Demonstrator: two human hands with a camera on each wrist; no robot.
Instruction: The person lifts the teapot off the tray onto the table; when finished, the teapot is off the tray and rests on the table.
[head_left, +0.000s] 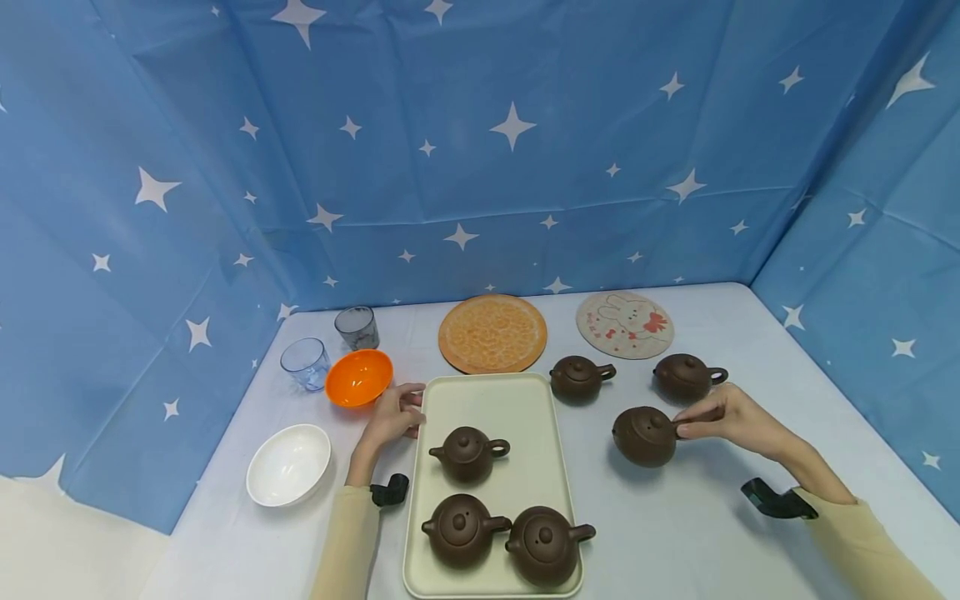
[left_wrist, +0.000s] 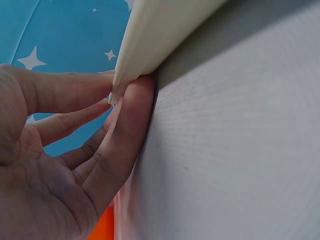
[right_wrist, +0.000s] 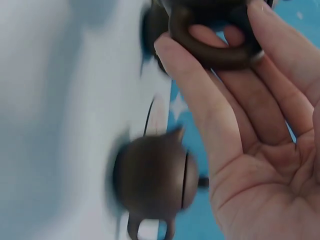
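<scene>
At tray (head_left: 491, 398) edge, left hand (head_left: 392, 418) (3 teapots (head_left: 469, 454) inside).

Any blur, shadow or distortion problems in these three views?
Head view: sharp, evenly lit, wide-angle bending at the edges. Left wrist view: the left hand and tray rim are too close, filling the frame. Right wrist view: motion blur smears the teapot beside the right hand.

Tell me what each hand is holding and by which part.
Right hand holds a brown teapot by its ring handle. Left hand grips the tray at its left edge.
</scene>
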